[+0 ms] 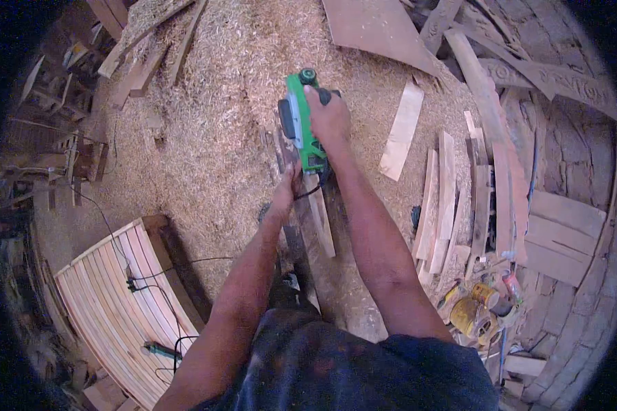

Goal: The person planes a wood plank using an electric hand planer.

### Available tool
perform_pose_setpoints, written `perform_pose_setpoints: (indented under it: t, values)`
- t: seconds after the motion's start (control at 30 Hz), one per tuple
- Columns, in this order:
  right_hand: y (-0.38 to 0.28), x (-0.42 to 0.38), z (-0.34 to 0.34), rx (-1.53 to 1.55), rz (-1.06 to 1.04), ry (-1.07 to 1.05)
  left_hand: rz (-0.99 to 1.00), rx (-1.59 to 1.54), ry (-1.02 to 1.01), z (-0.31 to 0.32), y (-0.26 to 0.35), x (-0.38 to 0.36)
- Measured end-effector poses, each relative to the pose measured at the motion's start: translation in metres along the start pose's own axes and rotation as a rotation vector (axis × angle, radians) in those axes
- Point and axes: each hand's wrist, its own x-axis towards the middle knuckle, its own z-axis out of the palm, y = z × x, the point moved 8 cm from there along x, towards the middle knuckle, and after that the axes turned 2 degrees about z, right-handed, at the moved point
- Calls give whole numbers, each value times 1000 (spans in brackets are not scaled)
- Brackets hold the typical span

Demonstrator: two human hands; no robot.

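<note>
A green power planer (299, 116) with a black knob at its front rests over a narrow piece of wood (319, 218). My right hand (328, 118) is wrapped round the planer's dark rear handle. Just behind and to the left of the tool, my left hand (288, 188) is at the side of the wood; its fingers are partly hidden, so its grip cannot be made out. The wood lies along a dark beam (299, 253) that runs toward my body. A black cord leaves the back of the planer.
Shavings (212, 137) cover the ground. Curved slats (120, 288) with cords over them stand at lower left. A loose board (402, 131), stacked curved strips (445, 198) and yellow cans (465, 316) lie on the right. A wide panel (384, 31) is ahead.
</note>
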Motion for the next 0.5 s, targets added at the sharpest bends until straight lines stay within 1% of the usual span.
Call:
perform_pose_setpoints:
  t: [0.03,0.07,0.13,0.17,0.2,0.23,0.3,0.33,0.37,0.47,0.5]
  values:
    - [11,-7,0,57,42,-58,-5,-16,-7,-3,-4,5]
    - [23,-28,-8,11,59,-57,-34,-5,21,-6,-7,1]
    - [38,-86,-33,-80,68,-43,-55,24,27,-20,-15,13]
    - [54,-120,-44,-68,57,-32,-55,42,11,-40,-32,27]
    - [73,-160,-56,-56,43,-21,-54,60,-4,-46,-42,36]
    - [90,-202,-71,-17,64,10,11,5,-38,-37,-38,36]
    - [112,-278,-103,-68,195,-28,133,-101,-104,-16,-23,28]
    - [129,-312,-112,-34,230,-35,104,-110,-149,-12,-22,25]
    - [145,-337,-117,2,260,-42,89,-97,-133,-12,-23,25]
    - [157,-369,-129,-72,245,6,57,-70,-97,-12,-20,20]
    - [159,-368,-126,-105,268,-32,46,-71,-101,-9,-19,18]
